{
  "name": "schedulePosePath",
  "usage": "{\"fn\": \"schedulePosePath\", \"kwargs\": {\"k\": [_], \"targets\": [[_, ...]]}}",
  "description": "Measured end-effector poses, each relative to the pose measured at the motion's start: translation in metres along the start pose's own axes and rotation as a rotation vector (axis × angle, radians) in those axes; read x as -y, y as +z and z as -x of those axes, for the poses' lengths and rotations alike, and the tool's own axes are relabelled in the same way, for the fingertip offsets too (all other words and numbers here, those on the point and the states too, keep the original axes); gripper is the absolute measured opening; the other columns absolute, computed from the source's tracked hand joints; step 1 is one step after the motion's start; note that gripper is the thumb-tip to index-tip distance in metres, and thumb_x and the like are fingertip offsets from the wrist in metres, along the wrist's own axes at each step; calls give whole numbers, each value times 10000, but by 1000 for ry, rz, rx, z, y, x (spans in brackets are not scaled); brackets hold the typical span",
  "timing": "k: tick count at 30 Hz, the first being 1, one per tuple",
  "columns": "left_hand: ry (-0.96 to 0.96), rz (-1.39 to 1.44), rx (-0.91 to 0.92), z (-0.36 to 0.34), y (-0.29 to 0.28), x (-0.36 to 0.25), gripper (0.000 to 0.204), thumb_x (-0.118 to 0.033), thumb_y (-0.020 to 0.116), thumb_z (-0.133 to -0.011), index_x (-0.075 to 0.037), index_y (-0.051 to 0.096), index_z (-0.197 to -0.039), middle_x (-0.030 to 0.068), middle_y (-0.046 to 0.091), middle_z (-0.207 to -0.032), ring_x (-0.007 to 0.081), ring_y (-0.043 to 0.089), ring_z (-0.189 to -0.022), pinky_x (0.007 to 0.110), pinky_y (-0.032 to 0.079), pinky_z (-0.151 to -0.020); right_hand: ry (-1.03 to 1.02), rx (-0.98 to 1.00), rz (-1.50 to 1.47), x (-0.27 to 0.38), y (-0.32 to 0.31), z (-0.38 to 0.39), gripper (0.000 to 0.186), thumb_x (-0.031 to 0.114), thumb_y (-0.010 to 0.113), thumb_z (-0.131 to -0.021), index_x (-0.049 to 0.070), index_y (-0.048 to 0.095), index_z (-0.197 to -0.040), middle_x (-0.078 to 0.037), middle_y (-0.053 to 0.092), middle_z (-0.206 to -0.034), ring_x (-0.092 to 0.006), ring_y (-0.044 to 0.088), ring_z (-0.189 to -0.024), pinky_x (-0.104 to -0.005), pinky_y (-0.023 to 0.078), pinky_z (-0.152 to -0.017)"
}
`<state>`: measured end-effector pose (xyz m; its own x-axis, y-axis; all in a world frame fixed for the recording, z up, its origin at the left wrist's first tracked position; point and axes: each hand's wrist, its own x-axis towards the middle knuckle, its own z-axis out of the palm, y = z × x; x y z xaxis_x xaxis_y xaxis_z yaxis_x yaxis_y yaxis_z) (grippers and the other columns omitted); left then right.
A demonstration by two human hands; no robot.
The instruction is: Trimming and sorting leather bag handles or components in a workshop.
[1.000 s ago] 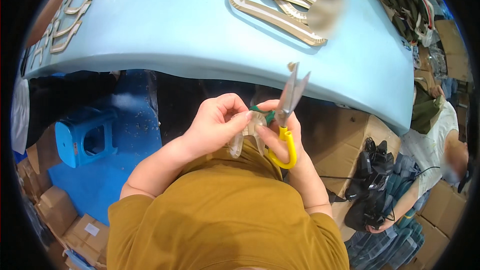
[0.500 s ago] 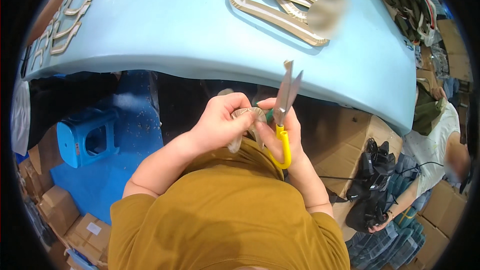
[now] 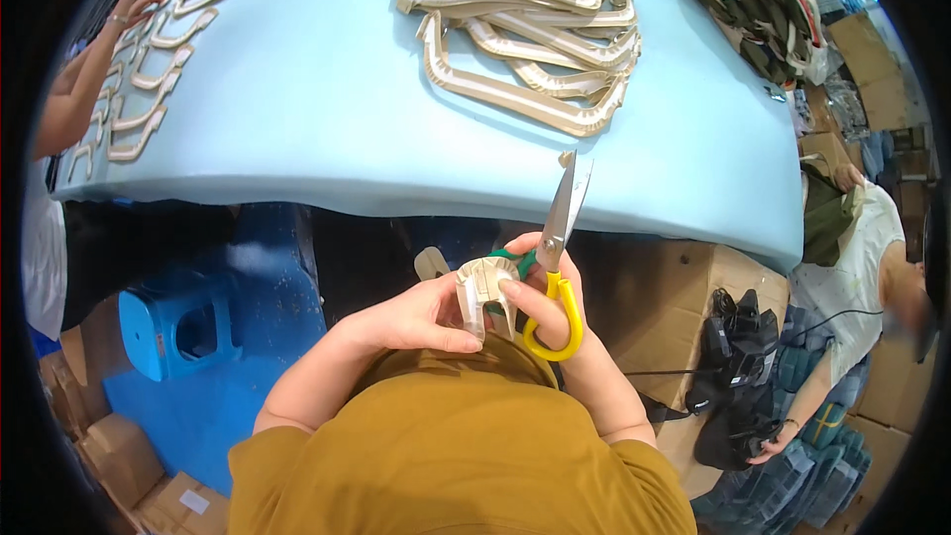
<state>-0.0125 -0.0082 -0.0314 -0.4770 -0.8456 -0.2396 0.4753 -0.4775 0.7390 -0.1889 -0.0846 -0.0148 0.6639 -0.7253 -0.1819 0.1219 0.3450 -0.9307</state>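
Left hand (image 3: 421,317) has lowered its thumb, fingertips hidden behind beige strip (image 3: 484,281).

Both elbows out wide, and here's the left forearm (image 3: 315,378) slanting up and inward, the right forearm (image 3: 614,384) mirroring it! Hands close together in front of the belly. Left hand (image 3: 418,320): thumb (image 3: 458,339) stretched out straight, pointing across toward the right. And the right hand (image 3: 560,302), fingers (image 3: 526,242) bent at the top, its thumb angled up and inward, gripping firmly!
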Motion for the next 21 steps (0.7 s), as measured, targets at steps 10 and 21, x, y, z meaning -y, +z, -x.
{"fn": "schedulePosePath", "kwargs": {"k": [10,21], "targets": [[100,-424,-126,-25,22,46,525,-140,677,-745,-38,431,-1198,113,526,-1132,214,503,-1079,341,416,-902,-319,-188,266,0,27,-1,257,3,559,-820,33,477,-1062,-7,510,-891,-60,466,-790,-193,391,-724],[186,-295,-216,3,12,-7,391,-263,459,-896,3,539,-1170,142,434,-1233,228,387,-1183,365,328,-975,-6,-25,-173,30,-22,3,386,49,537,-832,33,436,-1204,-118,572,-975,-203,568,-951,-332,449,-861]]}}
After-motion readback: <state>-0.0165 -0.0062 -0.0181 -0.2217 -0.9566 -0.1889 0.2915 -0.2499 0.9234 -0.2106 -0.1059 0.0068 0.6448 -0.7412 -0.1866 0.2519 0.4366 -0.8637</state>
